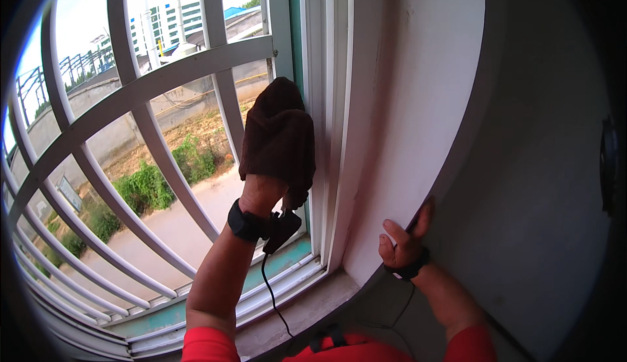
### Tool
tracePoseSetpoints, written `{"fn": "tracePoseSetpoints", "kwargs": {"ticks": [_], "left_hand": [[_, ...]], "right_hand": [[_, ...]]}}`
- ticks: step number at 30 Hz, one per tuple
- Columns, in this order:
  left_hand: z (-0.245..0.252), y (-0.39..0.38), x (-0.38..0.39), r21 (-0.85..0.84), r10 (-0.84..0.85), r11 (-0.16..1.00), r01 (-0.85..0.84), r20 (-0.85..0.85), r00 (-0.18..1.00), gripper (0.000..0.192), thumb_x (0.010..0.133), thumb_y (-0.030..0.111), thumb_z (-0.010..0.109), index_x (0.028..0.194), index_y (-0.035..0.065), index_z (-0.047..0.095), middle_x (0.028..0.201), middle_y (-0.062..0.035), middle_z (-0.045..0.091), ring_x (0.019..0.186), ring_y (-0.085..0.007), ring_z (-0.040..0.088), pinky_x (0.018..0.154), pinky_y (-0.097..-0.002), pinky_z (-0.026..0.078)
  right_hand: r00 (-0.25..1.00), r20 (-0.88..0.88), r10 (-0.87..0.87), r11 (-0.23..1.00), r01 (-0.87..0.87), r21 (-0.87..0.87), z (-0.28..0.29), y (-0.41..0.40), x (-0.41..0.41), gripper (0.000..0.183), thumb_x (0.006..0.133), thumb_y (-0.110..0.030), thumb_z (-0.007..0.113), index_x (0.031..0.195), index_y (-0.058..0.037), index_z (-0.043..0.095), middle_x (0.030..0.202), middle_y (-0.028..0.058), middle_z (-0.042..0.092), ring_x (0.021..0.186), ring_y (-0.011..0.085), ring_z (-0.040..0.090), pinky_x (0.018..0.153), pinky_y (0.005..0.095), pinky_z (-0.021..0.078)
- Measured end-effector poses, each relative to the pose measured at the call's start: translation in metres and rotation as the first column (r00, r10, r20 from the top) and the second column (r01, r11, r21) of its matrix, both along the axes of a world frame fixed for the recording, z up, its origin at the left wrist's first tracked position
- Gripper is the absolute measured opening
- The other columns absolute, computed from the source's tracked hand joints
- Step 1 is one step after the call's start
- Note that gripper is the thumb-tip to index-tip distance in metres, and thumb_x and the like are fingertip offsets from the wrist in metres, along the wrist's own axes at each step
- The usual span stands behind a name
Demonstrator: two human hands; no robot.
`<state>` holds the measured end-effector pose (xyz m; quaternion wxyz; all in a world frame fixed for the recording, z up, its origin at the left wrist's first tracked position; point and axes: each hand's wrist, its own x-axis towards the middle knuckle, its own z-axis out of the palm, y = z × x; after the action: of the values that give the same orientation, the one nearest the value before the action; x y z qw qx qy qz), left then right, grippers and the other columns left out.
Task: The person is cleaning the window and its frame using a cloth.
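Note:
A dark brown cloth point(279, 136) covers my left hand point(262, 190), leaving only the wrist in sight. The fingers are hidden under it. Hand and cloth are at the upright side of the white window frame point(321, 117), beside the end of the white metal grille point(210, 58). My right hand point(404, 244) grips the outer corner of the white window reveal point(421, 92), its thumb side on the reveal face and other fingers partly out of sight around the edge.
Wristbands sit on both wrists; a black device point(283, 229) with a thin cable point(272, 293) hangs at the left one. Below runs the sliding track point(289, 274) and stone sill point(338, 291). A grey wall point(529, 166) stands at right. Outside are a path, shrubs and buildings.

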<state>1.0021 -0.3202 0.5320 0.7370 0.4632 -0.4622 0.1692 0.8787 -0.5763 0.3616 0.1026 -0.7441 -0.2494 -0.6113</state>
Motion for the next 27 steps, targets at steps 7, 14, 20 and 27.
{"fn": "tracePoseSetpoints", "kwargs": {"ticks": [7, 14, 20, 27], "left_hand": [[0.093, -0.017, 0.017, -0.156, 0.674, 0.661, -0.734, 0.554, 0.49, 0.023, 0.084, 0.002, 0.06, 0.106, 0.0078, 0.063, 0.101, -0.0153, 0.064, 0.102, -0.0352, 0.06, 0.087, -0.0368, 0.051], [0.136, -0.006, 0.036, -0.045, 0.548, 0.462, -0.886, 0.8, 0.245, 0.039, 0.083, -0.003, 0.057, 0.119, 0.0073, 0.065, 0.113, -0.0189, 0.068, 0.108, -0.0364, 0.064, 0.093, -0.0406, 0.052], [0.114, 0.001, 0.056, -0.058, 0.52, 0.386, -0.921, 0.838, 0.165, 0.039, 0.082, -0.003, 0.058, 0.119, 0.0073, 0.066, 0.113, -0.0187, 0.068, 0.106, -0.0366, 0.064, 0.091, -0.0409, 0.053], [0.033, 0.003, 0.035, 0.028, 0.417, 0.504, -0.863, 0.867, 0.272, 0.032, 0.083, 0.002, 0.065, 0.115, 0.0035, 0.067, 0.113, -0.0178, 0.066, 0.108, -0.0363, 0.062, 0.095, -0.0417, 0.05]], "right_hand": [[0.999, 0.024, -0.028, 1.0, 0.028, 0.012, -0.003, 0.0, 0.0, 0.034, 0.088, -0.023, 0.056, 0.122, -0.0204, 0.064, 0.154, 0.0252, 0.024, 0.132, 0.0515, 0.032, 0.107, 0.0649, 0.0264], [0.998, 0.027, -0.055, 0.998, 0.055, 0.018, -0.003, 0.005, -0.001, 0.035, 0.09, -0.02, 0.057, 0.125, -0.0202, 0.062, 0.153, 0.0271, 0.025, 0.131, 0.0525, 0.033, 0.108, 0.0652, 0.0264], [0.998, -0.005, -0.066, 0.997, 0.066, 0.037, -0.005, 0.004, 0.0, 0.036, 0.09, -0.019, 0.058, 0.125, -0.0214, 0.062, 0.153, 0.0297, 0.025, 0.136, 0.0543, 0.028, 0.111, 0.0671, 0.0214], [1.0, 0.002, -0.03, 0.999, 0.03, 0.022, -0.004, 0.003, 0.002, 0.035, 0.09, -0.019, 0.057, 0.124, -0.0204, 0.063, 0.154, 0.0289, 0.023, 0.138, 0.0534, 0.026, 0.112, 0.0656, 0.0199]]}}
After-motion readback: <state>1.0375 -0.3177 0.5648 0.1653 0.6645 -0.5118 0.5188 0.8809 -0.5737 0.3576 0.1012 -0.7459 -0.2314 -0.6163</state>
